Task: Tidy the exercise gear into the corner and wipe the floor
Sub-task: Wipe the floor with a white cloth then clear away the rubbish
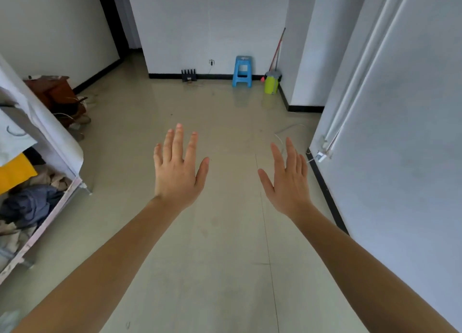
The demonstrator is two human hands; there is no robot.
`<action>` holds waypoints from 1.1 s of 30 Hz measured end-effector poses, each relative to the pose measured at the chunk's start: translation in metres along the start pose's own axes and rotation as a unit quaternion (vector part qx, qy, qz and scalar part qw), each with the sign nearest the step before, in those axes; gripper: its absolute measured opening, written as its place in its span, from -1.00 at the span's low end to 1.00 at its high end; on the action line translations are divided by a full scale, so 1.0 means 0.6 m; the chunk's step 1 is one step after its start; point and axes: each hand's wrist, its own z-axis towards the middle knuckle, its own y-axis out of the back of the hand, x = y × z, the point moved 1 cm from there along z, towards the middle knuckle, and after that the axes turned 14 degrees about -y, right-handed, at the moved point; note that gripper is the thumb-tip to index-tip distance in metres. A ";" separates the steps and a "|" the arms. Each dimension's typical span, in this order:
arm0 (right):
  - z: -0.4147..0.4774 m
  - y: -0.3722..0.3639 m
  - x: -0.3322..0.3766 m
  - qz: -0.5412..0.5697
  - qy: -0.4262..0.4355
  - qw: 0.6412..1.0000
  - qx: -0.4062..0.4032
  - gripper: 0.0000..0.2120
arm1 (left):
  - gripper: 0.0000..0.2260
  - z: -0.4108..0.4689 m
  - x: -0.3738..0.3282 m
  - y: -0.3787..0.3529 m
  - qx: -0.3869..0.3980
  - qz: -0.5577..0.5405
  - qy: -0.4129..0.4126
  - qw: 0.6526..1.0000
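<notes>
My left hand and my right hand are both stretched out in front of me over the beige tiled floor, backs up, fingers spread, holding nothing. In the far right corner a lime-green bucket stands with a red-handled mop leaning on the wall above it. No exercise gear can be made out in this view.
A blue plastic stool and a black router stand by the far wall. A fabric wardrobe full of clothes is at left, with a brown cabinet and shoes behind it. A white wall runs along the right.
</notes>
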 end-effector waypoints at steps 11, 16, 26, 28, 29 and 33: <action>0.479 -0.317 -0.076 0.017 -0.062 0.998 0.000 -0.34 | -0.46 0.446 0.189 -0.397 0.022 -0.045 -0.004 0.999; 0.767 -0.428 -0.076 0.040 -0.074 0.996 0.022 -0.35 | -0.45 0.684 0.281 -0.526 0.047 -0.044 0.016 0.998; 1.246 -0.691 -0.006 0.036 -0.009 0.998 0.043 -0.34 | -0.44 1.016 0.534 -0.817 0.031 -0.066 0.092 0.993; 1.348 -0.764 0.000 0.024 -0.016 0.999 0.044 -0.34 | -0.44 1.089 0.595 -0.892 0.032 -0.068 0.096 0.993; 1.402 -0.796 0.005 0.022 -0.023 0.998 0.045 -0.34 | -0.44 1.131 0.626 -0.925 0.032 -0.069 0.094 0.993; 1.632 -0.878 0.030 0.018 -0.031 0.999 0.036 -0.35 | -0.44 1.332 0.745 -1.027 0.042 -0.059 0.060 0.996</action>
